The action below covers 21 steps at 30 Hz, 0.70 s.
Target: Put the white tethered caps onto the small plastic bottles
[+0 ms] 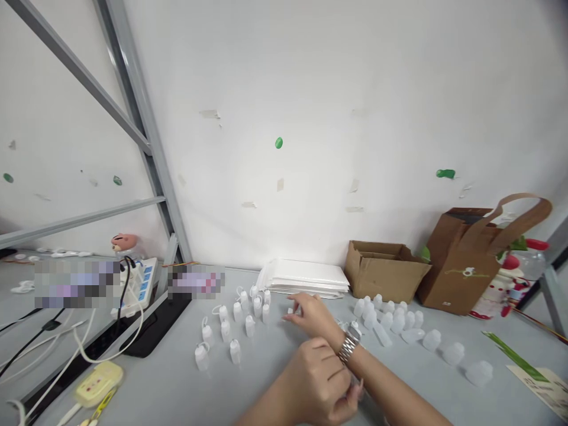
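Observation:
Several small white plastic bottles with looped caps (pixel 234 350) stand upright in loose rows on the grey table (pixel 177 384). My right hand (pixel 310 316), with a metal watch (pixel 349 346) on its wrist, reaches left to the near end of these rows, its fingertips pinched on a small white piece. My left hand (pixel 317 378) is curled into a fist just below the right wrist; what it holds is hidden. A second group of capless translucent bottles (pixel 390 319) stands and lies to the right of my hands.
A stack of white padded bags (pixel 304 277) lies against the wall. Beside it are an open cardboard box (pixel 384 269) and a brown paper bag (pixel 465 260). A power strip (pixel 141 284) with cables, a yellow device (pixel 98 381) and a grey metal frame (pixel 146 142) are at the left.

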Available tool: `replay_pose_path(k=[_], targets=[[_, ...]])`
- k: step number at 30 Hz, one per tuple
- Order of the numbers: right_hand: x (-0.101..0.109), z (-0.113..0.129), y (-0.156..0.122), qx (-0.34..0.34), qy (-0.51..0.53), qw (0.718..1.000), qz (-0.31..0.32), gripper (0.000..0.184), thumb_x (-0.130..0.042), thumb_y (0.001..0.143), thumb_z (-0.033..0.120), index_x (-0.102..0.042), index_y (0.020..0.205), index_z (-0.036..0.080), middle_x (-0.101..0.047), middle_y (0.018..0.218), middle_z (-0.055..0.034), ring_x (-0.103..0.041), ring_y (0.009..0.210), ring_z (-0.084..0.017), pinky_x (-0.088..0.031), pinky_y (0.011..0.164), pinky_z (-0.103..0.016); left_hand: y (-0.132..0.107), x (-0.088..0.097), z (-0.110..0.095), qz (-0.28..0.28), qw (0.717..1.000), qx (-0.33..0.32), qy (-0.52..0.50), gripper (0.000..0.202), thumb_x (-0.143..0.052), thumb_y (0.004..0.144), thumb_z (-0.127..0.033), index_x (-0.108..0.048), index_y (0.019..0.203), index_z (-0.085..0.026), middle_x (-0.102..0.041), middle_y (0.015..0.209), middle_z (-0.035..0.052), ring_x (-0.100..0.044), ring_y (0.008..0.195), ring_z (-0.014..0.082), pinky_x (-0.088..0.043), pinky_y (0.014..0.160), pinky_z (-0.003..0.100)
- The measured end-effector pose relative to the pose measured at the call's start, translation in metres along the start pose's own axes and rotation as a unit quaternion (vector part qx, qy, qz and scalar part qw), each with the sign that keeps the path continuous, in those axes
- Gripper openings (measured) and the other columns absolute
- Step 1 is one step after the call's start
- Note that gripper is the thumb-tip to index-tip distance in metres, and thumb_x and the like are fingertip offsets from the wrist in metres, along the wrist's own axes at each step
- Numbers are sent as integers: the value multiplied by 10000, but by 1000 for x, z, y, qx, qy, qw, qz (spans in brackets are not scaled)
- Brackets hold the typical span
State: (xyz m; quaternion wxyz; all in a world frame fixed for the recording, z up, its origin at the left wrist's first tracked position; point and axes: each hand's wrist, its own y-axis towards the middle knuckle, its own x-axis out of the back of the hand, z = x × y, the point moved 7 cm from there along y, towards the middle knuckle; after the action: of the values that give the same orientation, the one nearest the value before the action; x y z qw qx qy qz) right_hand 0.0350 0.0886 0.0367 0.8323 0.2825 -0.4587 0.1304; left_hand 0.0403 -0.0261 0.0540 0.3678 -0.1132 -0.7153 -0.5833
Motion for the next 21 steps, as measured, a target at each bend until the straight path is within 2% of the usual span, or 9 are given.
replay_pose_path(k=[2, 5, 9, 11, 13, 15, 18, 21], targets=[[26, -18, -21, -21, -29, 998, -43, 252, -489, 855, 298, -572, 1059, 175, -660, 842, -51, -574, 721, -184, -358, 741, -342, -1, -2, 1, 12, 1000, 5, -17, 252, -430, 762, -187, -659, 660, -176, -583, 457, 77, -464, 464, 164, -323, 485, 330], [63, -51, -55, -57, -80, 990, -103, 267, -453, 874, 309, -551, 1069, 156, -639, 826, -70, -558, 732, -211, -339, 732, -360, -2, -3, 2, 24, 998, 22, -61, 247, -425, 802, -207, -671, 792, -182, -609, 537, 85, -514, 541, 185, -374, 561, 345], [93, -89, -91, -113, -166, 962, -186, 326, -377, 899, 397, -586, 907, 147, -620, 761, -85, -560, 729, -242, -312, 697, -369, -1, -2, 7, 19, 996, 48, -77, 241, -432, 815, -206, -664, 874, -177, -623, 591, 90, -538, 589, 194, -397, 595, 346], [98, -96, -101, -141, -236, 941, -198, 342, -395, 891, 424, -588, 861, 142, -620, 766, -95, -566, 741, -252, -307, 676, -362, -2, -1, 14, 25, 996, 69, -49, 233, -444, 810, -192, -658, 897, -168, -632, 613, 89, -541, 598, 190, -406, 599, 339], [97, -98, -105, -171, -317, 916, -180, 315, -459, 869, 420, -593, 834, 137, -622, 779, -98, -570, 756, -258, -309, 661, -353, -3, 2, 22, 19, 995, 97, -11, 225, -467, 799, -177, -638, 944, -163, -647, 660, 83, -547, 624, 186, -420, 615, 334], [95, -97, -105, -194, -358, 900, -156, 271, -508, 853, 384, -603, 819, 132, -623, 783, -101, -569, 768, -267, -310, 654, -351, -4, 9, 32, -23, 992, 123, 24, 231, -476, 789, -155, -621, 968, -170, -648, 689, 68, -551, 639, 179, -436, 625, 328], [94, -95, -105, -209, -361, 897, -146, 220, -532, 846, 329, -618, 786, 136, -630, 776, -102, -570, 758, -267, -310, 645, -348, -6, 16, 43, -55, 986, 146, 53, 231, -471, 790, -136, -610, 970, -180, -632, 681, 46, -557, 642, 169, -451, 629, 320], [93, -98, -105, -213, -351, 901, -140, 173, -538, 842, 271, -629, 766, 145, -639, 767, -92, -579, 752, -254, -312, 645, -340, -8, 15, 52, -49, 983, 165, 60, 224, -468, 797, -132, -600, 970, -184, -611, 654, 25, -546, 608, 152, -453, 639, 317]])
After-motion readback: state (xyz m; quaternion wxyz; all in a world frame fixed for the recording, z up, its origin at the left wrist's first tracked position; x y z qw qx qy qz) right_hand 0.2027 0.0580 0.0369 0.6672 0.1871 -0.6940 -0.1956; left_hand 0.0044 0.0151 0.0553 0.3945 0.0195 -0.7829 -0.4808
